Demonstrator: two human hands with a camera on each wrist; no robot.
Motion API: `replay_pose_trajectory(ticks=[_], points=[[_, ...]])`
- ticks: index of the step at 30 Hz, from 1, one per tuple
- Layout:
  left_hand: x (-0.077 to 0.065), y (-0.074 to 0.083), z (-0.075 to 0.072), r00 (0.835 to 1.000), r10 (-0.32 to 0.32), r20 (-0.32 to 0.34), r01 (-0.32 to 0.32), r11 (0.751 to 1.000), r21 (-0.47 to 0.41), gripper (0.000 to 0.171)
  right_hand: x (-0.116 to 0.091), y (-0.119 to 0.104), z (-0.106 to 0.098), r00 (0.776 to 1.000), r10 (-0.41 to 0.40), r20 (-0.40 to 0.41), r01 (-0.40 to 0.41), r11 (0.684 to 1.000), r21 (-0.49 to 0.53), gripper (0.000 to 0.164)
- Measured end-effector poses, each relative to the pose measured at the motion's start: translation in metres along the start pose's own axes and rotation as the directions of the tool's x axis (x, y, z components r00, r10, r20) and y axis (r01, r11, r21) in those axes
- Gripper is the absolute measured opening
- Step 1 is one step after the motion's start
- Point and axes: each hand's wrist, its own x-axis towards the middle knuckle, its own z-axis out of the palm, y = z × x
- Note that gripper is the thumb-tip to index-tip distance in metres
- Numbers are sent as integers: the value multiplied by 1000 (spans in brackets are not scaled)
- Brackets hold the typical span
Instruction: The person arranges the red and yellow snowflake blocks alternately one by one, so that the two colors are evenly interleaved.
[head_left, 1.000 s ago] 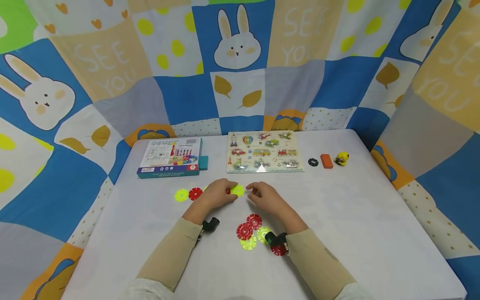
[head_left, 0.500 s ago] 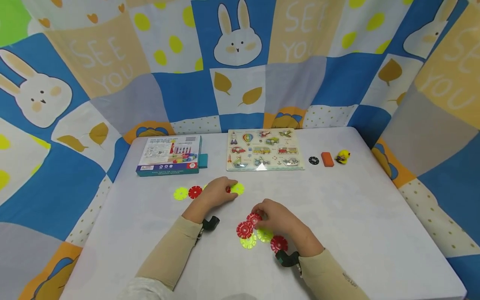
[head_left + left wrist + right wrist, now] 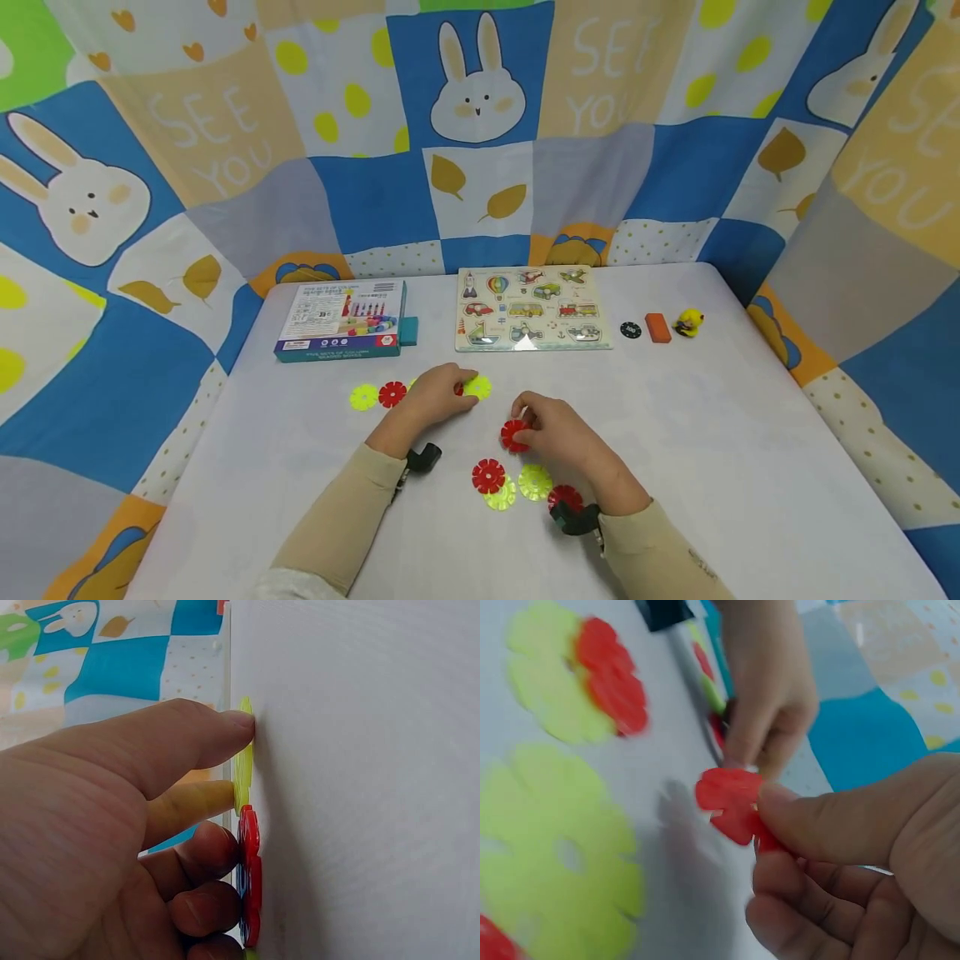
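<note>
My right hand [image 3: 564, 437] pinches a red notched plastic disc [image 3: 731, 802] between thumb and fingers, lifted above the table in the right wrist view. My left hand [image 3: 435, 398] is at the right end of a row of flat discs. Its thumb and index finger hold the edges of the yellow notched disc [image 3: 477, 387], while the other fingers lie against a red disc [image 3: 251, 877] beside it. Part of the row is hidden under this hand. Below my right hand lie a red disc [image 3: 488, 476] overlapping a yellow disc [image 3: 501, 493], another yellow disc [image 3: 535, 482] and a red disc [image 3: 565, 500].
Leftmost in the row are a yellow disc [image 3: 363, 397] and a red disc [image 3: 392, 394]. At the back stand a printed box [image 3: 341, 321], a teal block [image 3: 408, 331] and a picture puzzle board [image 3: 533, 308]. A black chip [image 3: 631, 330], an orange block [image 3: 657, 327] and a yellow toy duck [image 3: 687, 322] lie right.
My right hand moved from beside the row down to the loose pile, took a red disc and lifted it off the others. My left hand stayed at the row's end.
</note>
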Motion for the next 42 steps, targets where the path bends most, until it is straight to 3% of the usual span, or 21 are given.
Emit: replay_pose_trajectory(ticks=[8,13,20,24,32,42], points=[[1,1,1,1000,16,0,-16,1000,5,56,38,10,-20,979,121,-163,-108,990,86,29],[2,4,2,1000,20,4,-20,1000,18,56,59,12,-20,968,157,-198,-142,986,88,31],[3,7,2,999,35,-6,-35,999,32,57,64,9,-16,973,139,-183,-143,990,-9,42],[3,8,2,999,43,-15,-42,998,43,57,64,12,-13,974,101,-202,-117,991,-66,39],[4,16,1,999,37,-16,-36,995,90,57,67,20,-7,977,82,-199,-94,994,-52,36],[22,39,11,996,88,-5,-87,992,96,57,72,21,-3,981,16,-195,-33,996,-83,35]])
